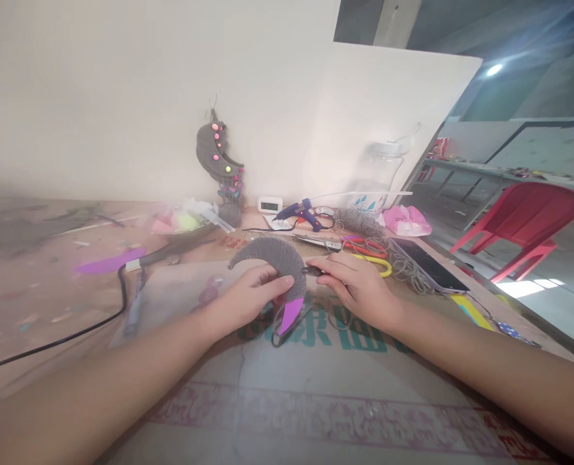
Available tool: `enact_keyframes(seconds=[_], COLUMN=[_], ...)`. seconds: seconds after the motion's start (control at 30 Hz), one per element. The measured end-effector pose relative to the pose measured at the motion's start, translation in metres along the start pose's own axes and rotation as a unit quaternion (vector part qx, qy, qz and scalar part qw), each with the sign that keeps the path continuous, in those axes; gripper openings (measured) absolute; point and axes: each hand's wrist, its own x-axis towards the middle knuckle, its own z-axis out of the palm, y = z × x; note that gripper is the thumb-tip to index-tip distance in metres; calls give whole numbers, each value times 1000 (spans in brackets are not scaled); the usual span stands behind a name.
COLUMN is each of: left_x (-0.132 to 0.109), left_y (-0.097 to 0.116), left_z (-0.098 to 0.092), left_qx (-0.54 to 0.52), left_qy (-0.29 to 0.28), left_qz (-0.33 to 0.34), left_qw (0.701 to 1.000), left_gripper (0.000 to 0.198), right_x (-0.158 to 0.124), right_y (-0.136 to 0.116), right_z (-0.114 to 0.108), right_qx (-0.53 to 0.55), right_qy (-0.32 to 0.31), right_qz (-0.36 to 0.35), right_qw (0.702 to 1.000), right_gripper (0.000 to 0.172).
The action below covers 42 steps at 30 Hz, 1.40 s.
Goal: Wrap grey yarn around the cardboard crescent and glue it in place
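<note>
Grey yarn [279, 254] wraps most of a crescent [292, 314] at frame centre, gripped by the left hand [250, 294]. Beside it, the right hand [359, 284] pinches a dark item [312, 271].

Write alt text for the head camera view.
A person's left hand holds a grey yarn-wrapped crescent with a purple lower tip; the right hand pinches something dark beside it. Nearby lie a glue gun, scissors and a phone.

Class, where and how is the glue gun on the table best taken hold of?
Probably by its handle, from the right: the glue gun points its nozzle left, while the handle slants toward the near right, offering a grip away from the tip.
</note>
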Motion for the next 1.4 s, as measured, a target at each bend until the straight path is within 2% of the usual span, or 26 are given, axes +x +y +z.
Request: enact_keyframes(seconds=[0.27,0.5,0.73,1.07,1.4], left_x=[1,1,1,2,1], left_y=[-1,0,1,-3,-4], left_z=[1,1,1,1,1], left_qx=[1,39,39,12,-21], left_qy=[-1,25,34,23,10], left_qz=[6,9,6,15,-5], left_qw=[1000,999,999,1000,1000], left_gripper=[41,44,42,41,40], right_x=[0,-3,-2,-2,-1], right_y=[1,1,2,3,2], right_z=[1,1,2,3,2], right_qx=[17,43,21,12,9], right_qy=[-8,17,0,-10,-11], right_qz=[19,64,24,28,30], right_qw=[1000,997,999,999,999], right_gripper=[27,29,28,28,29])
